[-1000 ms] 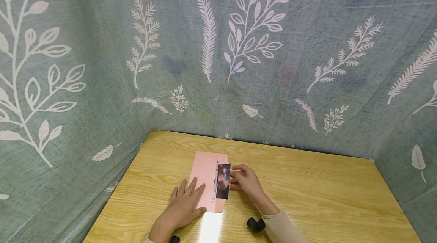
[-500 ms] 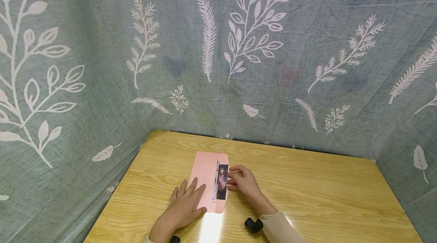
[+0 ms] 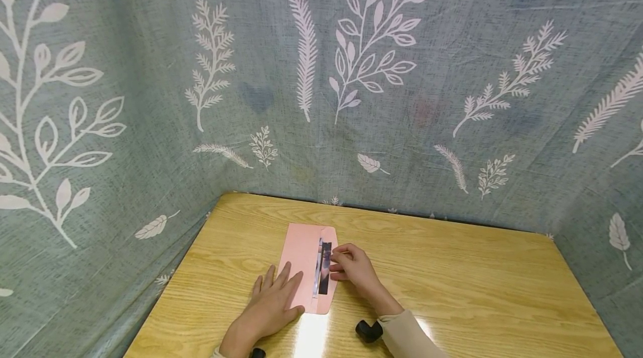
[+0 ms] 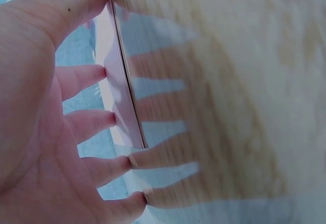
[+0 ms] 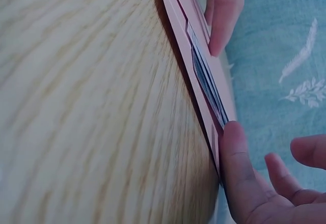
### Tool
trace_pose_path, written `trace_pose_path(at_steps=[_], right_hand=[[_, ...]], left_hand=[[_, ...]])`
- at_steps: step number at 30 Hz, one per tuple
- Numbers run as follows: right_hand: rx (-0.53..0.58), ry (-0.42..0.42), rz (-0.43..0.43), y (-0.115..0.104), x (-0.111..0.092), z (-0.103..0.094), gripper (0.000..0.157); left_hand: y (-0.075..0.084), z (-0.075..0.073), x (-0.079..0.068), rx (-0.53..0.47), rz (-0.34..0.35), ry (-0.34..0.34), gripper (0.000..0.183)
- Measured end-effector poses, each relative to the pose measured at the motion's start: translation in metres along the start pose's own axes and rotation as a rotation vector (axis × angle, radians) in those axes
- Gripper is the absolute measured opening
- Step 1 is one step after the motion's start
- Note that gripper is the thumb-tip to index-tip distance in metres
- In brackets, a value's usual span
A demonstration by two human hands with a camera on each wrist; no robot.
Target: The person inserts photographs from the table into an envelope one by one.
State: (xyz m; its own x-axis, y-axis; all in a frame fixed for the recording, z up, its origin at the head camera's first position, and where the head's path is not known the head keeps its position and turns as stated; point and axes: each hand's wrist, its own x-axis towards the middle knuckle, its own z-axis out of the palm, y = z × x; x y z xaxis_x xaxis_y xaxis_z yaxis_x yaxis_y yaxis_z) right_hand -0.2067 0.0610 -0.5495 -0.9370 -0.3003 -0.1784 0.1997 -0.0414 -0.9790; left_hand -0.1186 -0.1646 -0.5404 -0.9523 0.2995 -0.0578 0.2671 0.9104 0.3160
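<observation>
A pink envelope (image 3: 297, 252) lies on the table with its flap (image 3: 329, 303) side toward the right. A dark printed photo (image 3: 325, 268) is mostly inside its opening, a narrow strip still showing, with another picture's edge (image 3: 317, 268) beside it. My left hand (image 3: 271, 302) rests spread on the envelope's lower left, fingertips pressing its surface. My right hand (image 3: 358, 271) is at the photo's outer edge. In the right wrist view its thumb (image 5: 235, 142) touches the opening's end, while the other fingers stand apart from it.
The wood-grain table (image 3: 452, 280) extends to the right of the hands. A grey-green cloth (image 3: 321, 168) with white leaf prints hangs behind and at both sides. A black strap piece (image 3: 369, 331) sits by the right wrist.
My right hand has moved left, and the photo has slid further into the envelope, its visible strip now much narrower. The left hand and the envelope have stayed in place.
</observation>
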Motion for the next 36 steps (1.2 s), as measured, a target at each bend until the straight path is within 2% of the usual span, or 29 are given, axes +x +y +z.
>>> trace_pose_path(at_steps=[20, 36], right_hand=[[-0.023, -0.004, 0.015, -0.003, 0.005, 0.014, 0.035], [-0.119, 0.010, 0.011, -0.008, 0.000, 0.028, 0.032]], left_hand=[[-0.001, 0.000, 0.001, -0.029, 0.013, 0.003, 0.071], [-0.001, 0.001, 0.000, -0.041, 0.005, 0.002, 0.071]])
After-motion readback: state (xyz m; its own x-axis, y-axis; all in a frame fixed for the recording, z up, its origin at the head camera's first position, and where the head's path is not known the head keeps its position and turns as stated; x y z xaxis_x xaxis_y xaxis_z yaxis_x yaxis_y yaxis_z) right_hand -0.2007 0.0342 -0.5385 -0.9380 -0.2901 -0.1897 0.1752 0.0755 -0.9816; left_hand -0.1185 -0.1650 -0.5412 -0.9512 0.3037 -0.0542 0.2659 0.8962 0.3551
